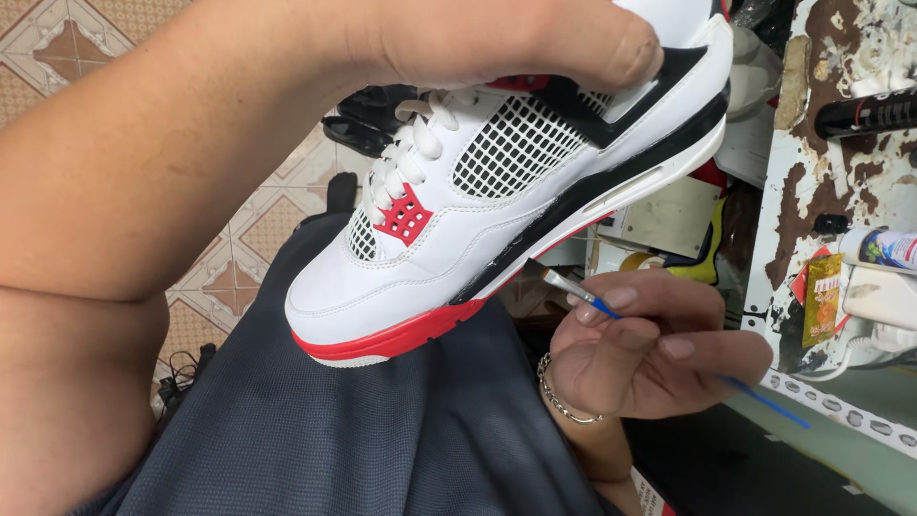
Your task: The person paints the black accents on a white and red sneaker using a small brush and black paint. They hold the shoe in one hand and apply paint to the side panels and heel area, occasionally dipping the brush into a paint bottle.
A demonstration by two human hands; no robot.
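One sneaker (pixel 497 201), white with black and red trim, is held up over the person's lap, toe pointing near-left and heel toward the far right. The left hand (pixel 506 38) is clenched over its collar from above; a firm shoe of this kind is probably light and stiff enough to hold steady there, away from the midsole. One fine paintbrush (pixel 611 311) with a blue handle is pinched in the right hand's (pixel 650 349) grip, its tip touching the black band of the midsole, which could smear if fingered. One bracelet (pixel 559 397) circles the right wrist. To the right stands one peeling white cabinet (pixel 821 172), with one tube (pixel 884 248) and one small sachet (pixel 821 296) beside it.
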